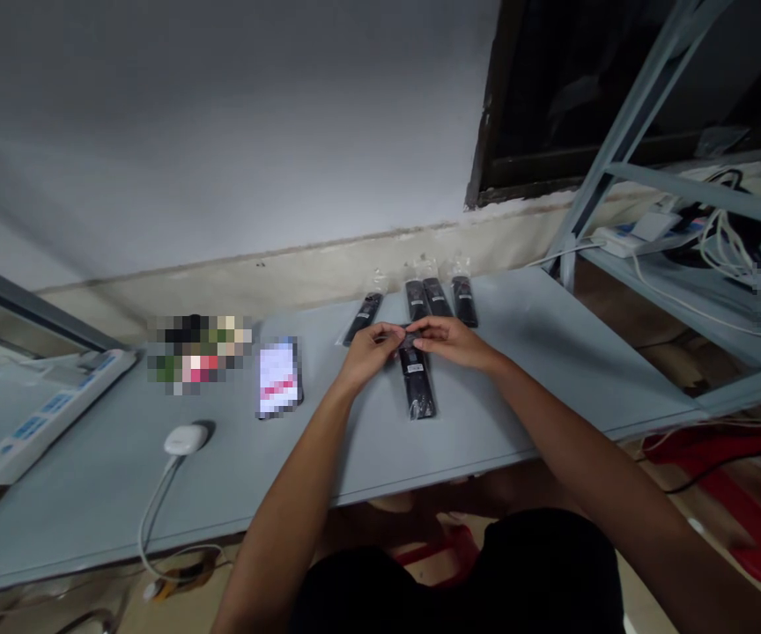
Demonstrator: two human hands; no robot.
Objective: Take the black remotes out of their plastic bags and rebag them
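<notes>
Bagged black item: it lies before me on the grey desk, which spreads wide to either side and meets the wall along its back. Beyond my hands, toward that wall, lie four similar packages, two of them close together in the middle and one apart on each side. My phone, its screen lit, is off past my left forearm, well apart from the work.

What matters is how the item lies from me. Its long axis runs nearly straight away from my body, the near end bare and angled a touch to my right, well back from the desk's front edge. Both hands are at the far end, so the length stretches from my fingertips back toward me, between my forearms. My left hand comes in from the left and my right hand from the right; neither is clearly nearer. Each has thumb and finger closed together, seemingly pinching the clear wrapper's end; I cannot tell exactly how much plastic they grip. Smallest, the white label sits just below my fingertips, uncovered.
</notes>
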